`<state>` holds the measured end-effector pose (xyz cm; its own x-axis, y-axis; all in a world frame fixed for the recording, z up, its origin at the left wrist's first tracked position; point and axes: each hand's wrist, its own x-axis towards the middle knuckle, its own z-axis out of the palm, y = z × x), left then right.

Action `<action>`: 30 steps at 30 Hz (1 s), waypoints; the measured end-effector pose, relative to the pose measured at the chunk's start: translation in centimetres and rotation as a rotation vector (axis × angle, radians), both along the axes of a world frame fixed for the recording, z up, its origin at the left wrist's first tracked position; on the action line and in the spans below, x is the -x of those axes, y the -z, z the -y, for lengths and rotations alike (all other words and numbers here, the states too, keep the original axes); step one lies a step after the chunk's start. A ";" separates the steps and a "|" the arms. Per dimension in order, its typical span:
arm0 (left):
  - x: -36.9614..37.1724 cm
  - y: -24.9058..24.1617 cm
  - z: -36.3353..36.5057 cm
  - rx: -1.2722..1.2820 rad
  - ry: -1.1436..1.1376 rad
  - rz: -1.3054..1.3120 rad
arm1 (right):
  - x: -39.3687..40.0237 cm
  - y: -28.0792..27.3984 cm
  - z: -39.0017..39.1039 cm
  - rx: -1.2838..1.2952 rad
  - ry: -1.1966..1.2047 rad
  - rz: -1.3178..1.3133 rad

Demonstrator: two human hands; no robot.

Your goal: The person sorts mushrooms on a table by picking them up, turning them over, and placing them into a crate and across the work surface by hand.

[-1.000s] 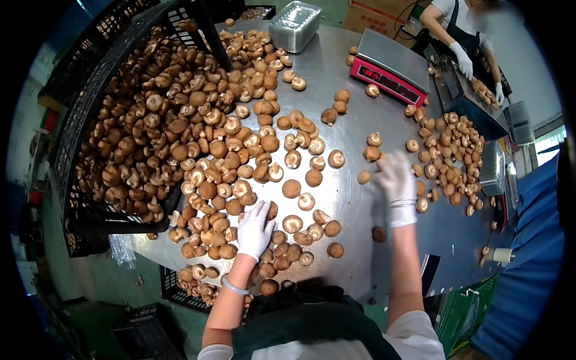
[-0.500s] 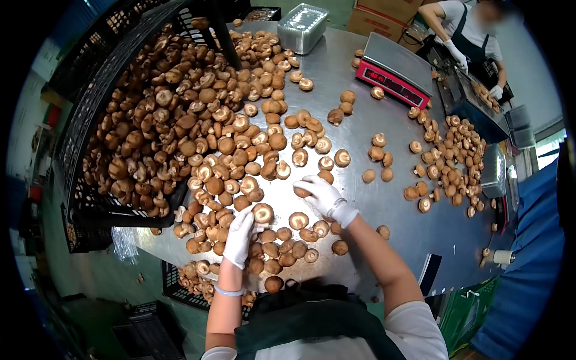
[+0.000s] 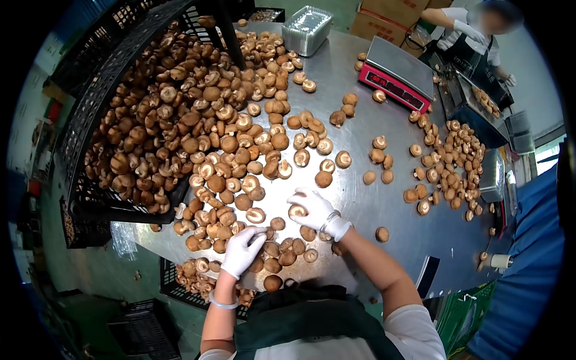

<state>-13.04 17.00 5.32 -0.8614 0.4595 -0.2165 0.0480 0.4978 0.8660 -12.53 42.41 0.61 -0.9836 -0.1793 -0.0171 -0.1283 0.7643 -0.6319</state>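
White gloves cover both hands over a metal table (image 3: 354,204) strewn with brown mushrooms. My right hand (image 3: 314,211) has its fingers wrapped round a mushroom (image 3: 297,211) near the table's middle. Lower and to the left, my left hand (image 3: 243,251) is closed, its fingertips at the edge of a mushroom cluster; what they hold, if anything, is hidden. A single mushroom (image 3: 278,224) lies between the hands, and another lies stem side up (image 3: 255,215) above my left hand.
A tipped black crate (image 3: 90,108) spills a large mushroom heap on the left. Beyond are clear plastic trays (image 3: 307,30) and a red scale (image 3: 396,72). A smaller mushroom pile (image 3: 459,156) lies right. A co-worker (image 3: 474,48) stands at the far right.
My left hand has moved down; the mushroom it held now lies above it on the table. My right hand has moved down and left. The co-worker's arms have shifted.
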 end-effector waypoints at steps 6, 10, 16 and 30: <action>-0.5 -0.6 -4.3 -0.151 -0.040 -0.030 | -0.5 -0.1 -1.4 1.592 0.284 0.470; -0.7 -0.2 -6.1 -0.191 -0.032 -0.115 | -1.4 -1.2 -0.6 1.926 0.385 0.446; -0.8 0.1 -5.9 -0.200 -0.059 -0.044 | -2.3 -2.5 -4.6 2.025 0.748 0.329; -0.8 1.9 -10.8 0.364 0.417 -0.523 | -9.0 -3.5 -17.3 1.399 1.015 -0.115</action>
<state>-12.20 27.83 3.40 -0.6638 0.7474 -0.0277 0.6540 0.5980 0.4633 -3.58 59.66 4.15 -0.6895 0.6452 -0.3290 -0.0706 -0.5120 -0.8561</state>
